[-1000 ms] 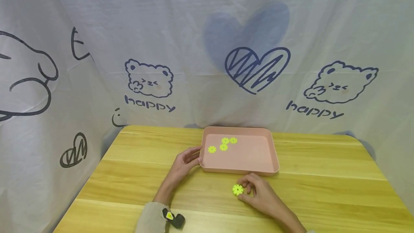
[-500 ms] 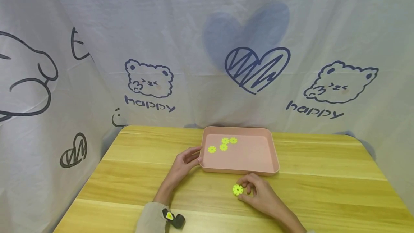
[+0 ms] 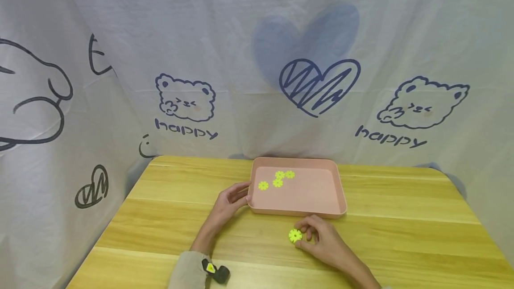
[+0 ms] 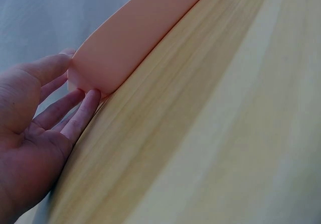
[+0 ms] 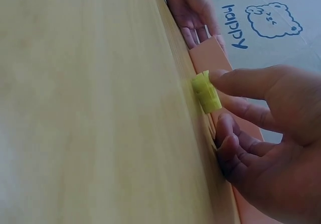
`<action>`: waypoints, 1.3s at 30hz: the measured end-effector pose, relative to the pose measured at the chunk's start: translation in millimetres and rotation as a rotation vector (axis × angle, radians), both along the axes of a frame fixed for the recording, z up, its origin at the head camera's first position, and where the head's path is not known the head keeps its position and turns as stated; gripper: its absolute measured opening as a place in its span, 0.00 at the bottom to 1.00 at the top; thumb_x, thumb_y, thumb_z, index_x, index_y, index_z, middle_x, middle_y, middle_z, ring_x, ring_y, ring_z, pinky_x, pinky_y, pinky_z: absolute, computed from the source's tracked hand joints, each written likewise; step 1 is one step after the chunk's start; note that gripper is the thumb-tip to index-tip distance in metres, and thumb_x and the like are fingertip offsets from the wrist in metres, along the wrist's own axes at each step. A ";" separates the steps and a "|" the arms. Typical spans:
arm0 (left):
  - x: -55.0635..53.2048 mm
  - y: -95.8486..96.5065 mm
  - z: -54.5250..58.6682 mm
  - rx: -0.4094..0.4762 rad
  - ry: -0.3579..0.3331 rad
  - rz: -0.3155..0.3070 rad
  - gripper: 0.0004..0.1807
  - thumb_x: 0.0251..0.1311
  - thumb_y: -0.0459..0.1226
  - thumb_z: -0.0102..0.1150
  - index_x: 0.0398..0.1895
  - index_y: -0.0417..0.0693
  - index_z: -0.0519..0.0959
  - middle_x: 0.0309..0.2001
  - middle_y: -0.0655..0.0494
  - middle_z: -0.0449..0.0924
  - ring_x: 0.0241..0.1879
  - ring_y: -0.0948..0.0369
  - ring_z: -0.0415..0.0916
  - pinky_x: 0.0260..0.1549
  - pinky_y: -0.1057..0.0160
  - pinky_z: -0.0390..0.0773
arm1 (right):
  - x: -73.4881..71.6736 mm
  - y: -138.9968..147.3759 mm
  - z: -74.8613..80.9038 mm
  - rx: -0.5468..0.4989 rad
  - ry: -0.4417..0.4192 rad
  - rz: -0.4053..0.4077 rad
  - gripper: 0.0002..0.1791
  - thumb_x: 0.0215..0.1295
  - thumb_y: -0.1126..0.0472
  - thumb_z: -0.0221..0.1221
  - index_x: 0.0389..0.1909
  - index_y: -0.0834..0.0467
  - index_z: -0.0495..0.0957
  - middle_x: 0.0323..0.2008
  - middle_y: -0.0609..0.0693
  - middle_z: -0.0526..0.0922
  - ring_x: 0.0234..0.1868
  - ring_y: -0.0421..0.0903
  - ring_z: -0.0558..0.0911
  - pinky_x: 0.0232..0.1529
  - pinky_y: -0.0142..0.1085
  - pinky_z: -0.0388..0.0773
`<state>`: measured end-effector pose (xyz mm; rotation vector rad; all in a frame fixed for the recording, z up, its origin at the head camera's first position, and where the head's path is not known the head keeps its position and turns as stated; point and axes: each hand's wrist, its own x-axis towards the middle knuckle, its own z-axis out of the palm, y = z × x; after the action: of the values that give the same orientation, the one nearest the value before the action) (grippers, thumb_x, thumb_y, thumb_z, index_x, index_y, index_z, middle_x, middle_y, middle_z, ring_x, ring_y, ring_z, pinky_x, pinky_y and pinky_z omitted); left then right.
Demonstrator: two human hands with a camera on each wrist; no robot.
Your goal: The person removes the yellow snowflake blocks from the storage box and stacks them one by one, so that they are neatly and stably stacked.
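Beside the near side of a pink tray, my right hand pinches a short stack of yellow-green notched discs at its edge, between thumb and fingertips. From the right wrist view the stack looks several discs thick, very close to the tabletop; whether it touches the wood I cannot tell. At the tray's left end is my left hand, whose fairly straight fingers touch the outer wall near the corner, as the left wrist view shows with the tray wall. Several single flower-shaped discs lie inside the tray on its left part.
The wooden table carries the tray near its back edge. A printed cloth hangs behind and at the sides. A black device is strapped at my left sleeve.
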<state>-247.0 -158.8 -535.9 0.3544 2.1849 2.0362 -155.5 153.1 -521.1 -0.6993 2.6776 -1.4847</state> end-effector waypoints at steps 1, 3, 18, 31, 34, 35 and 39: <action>-0.1 0.2 -0.3 0.001 0.002 0.000 0.26 0.70 0.32 0.63 0.70 0.39 0.73 0.70 0.43 0.72 0.69 0.45 0.70 0.64 0.55 0.75 | 0.3 0.2 0.9 -0.002 -0.004 -0.006 0.17 0.57 0.62 0.75 0.45 0.58 0.82 0.37 0.47 0.79 0.33 0.43 0.77 0.30 0.31 0.77; -0.2 0.4 -1.0 0.000 0.005 0.002 0.26 0.70 0.33 0.63 0.70 0.40 0.73 0.69 0.44 0.73 0.69 0.46 0.71 0.64 0.57 0.76 | 0.8 0.5 3.1 -0.005 -0.016 -0.029 0.15 0.59 0.62 0.74 0.45 0.57 0.82 0.36 0.46 0.80 0.34 0.42 0.78 0.31 0.31 0.77; 0.6 -0.4 -0.7 0.008 -0.003 0.000 0.26 0.70 0.31 0.62 0.70 0.38 0.73 0.70 0.42 0.72 0.69 0.45 0.70 0.65 0.55 0.74 | -15.8 9.0 19.2 -0.163 0.219 -0.121 0.10 0.60 0.72 0.71 0.41 0.61 0.83 0.31 0.44 0.82 0.30 0.39 0.80 0.29 0.31 0.82; -0.1 -1.3 -0.4 0.024 -0.009 0.003 0.27 0.70 0.30 0.62 0.70 0.36 0.71 0.70 0.40 0.72 0.69 0.44 0.70 0.65 0.56 0.74 | -42.1 13.8 25.8 -0.130 0.169 -0.198 0.08 0.64 0.70 0.69 0.42 0.62 0.83 0.32 0.45 0.82 0.33 0.40 0.81 0.32 0.32 0.83; -0.2 -0.8 -0.5 0.023 -0.006 0.001 0.26 0.70 0.30 0.62 0.70 0.37 0.72 0.70 0.41 0.72 0.69 0.44 0.70 0.64 0.57 0.75 | -46.6 14.0 28.3 -0.111 0.152 -0.210 0.08 0.65 0.69 0.68 0.43 0.61 0.83 0.32 0.45 0.81 0.33 0.41 0.80 0.33 0.30 0.83; -0.3 -0.6 -0.8 0.023 -0.005 0.001 0.26 0.70 0.31 0.62 0.70 0.37 0.72 0.70 0.41 0.72 0.69 0.44 0.70 0.64 0.57 0.75 | -48.3 14.0 29.1 -0.109 0.148 -0.213 0.08 0.65 0.69 0.68 0.43 0.61 0.83 0.33 0.46 0.81 0.34 0.41 0.80 0.34 0.30 0.83; -0.8 -0.1 -1.1 0.014 0.003 -0.002 0.25 0.71 0.31 0.62 0.70 0.39 0.73 0.69 0.42 0.72 0.69 0.44 0.70 0.64 0.56 0.75 | -56.8 13.2 30.8 -0.115 0.129 -0.220 0.09 0.64 0.70 0.68 0.44 0.62 0.83 0.33 0.48 0.82 0.35 0.44 0.80 0.35 0.31 0.83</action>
<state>-247.8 -158.8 -537.1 0.3615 2.1717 2.0520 -212.3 166.2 -490.3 -0.5365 2.8650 -1.7116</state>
